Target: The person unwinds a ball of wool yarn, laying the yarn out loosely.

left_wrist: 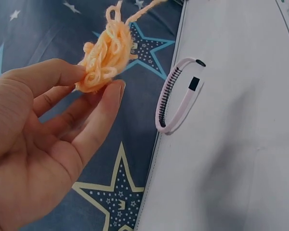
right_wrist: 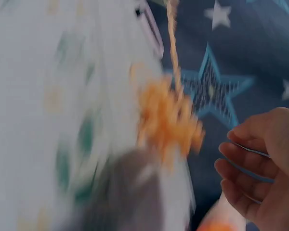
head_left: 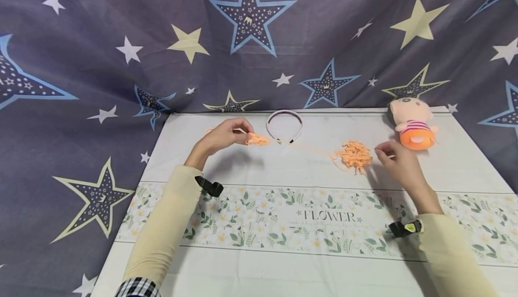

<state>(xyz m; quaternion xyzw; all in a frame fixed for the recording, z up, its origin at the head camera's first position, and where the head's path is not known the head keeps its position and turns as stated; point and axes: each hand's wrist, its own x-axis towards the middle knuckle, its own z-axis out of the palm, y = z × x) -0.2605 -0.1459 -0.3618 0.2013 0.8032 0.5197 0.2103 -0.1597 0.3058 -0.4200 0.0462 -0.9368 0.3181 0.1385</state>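
Note:
My left hand [head_left: 226,134] pinches a small bundle of orange yarn [left_wrist: 106,60] between thumb and fingertips, held up over the back left of the table. Loops and a loose strand stick out of its top. A tangled pile of orange yarn [head_left: 354,157] lies right of centre, with a single strand [right_wrist: 173,48] running from it toward the left. Just right of that pile is my right hand [head_left: 398,162], fingers loosely bent, with nothing seen between them in the right wrist view. The right wrist view is blurred around the pile.
A pale headband [head_left: 301,126] with dark teeth lies at the table's back, between the hands. Behind my right hand sits a plush doll [head_left: 413,124] in orange and stripes. The white tablecloth [head_left: 283,270] has a floral band, and a star-patterned curtain [head_left: 307,27] hangs behind it.

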